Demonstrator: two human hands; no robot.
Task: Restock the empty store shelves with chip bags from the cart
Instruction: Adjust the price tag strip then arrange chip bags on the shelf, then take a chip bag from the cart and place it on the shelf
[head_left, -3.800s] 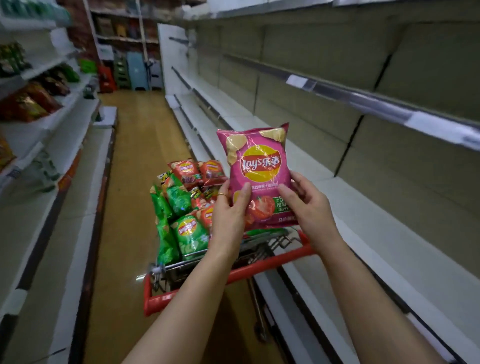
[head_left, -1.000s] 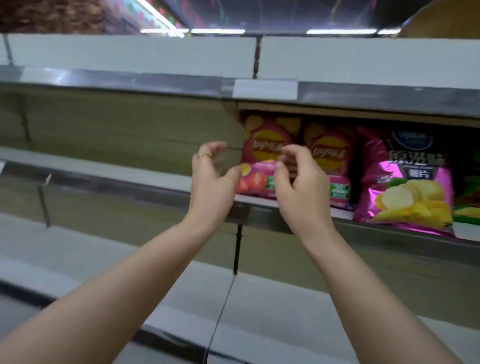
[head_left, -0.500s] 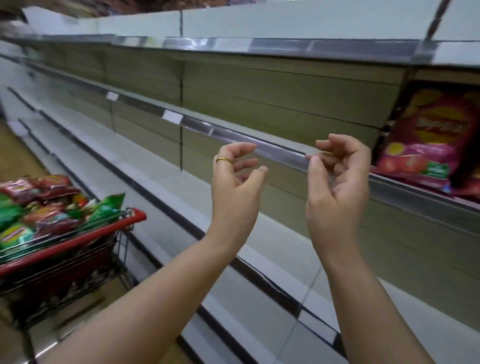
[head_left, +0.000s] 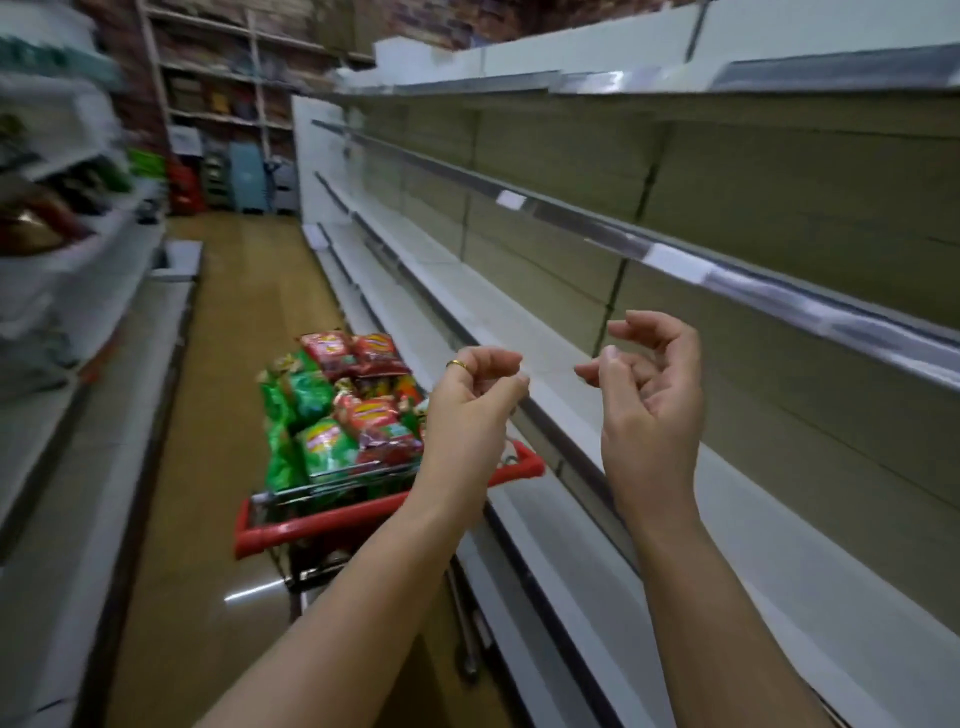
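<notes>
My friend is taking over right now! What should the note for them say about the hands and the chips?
Left hand: empty, fingers loosely curled, raised over the cart.
Right hand: empty, fingers curled, raised beside the shelves.
Cart: in the aisle ahead, red rim, piled with green and red chip bags.
Shelves on the right: bare in this view.
Done: nothing shows here.
Left: pick a bag from the cart, stand it on a shelf, repeat.
</notes>
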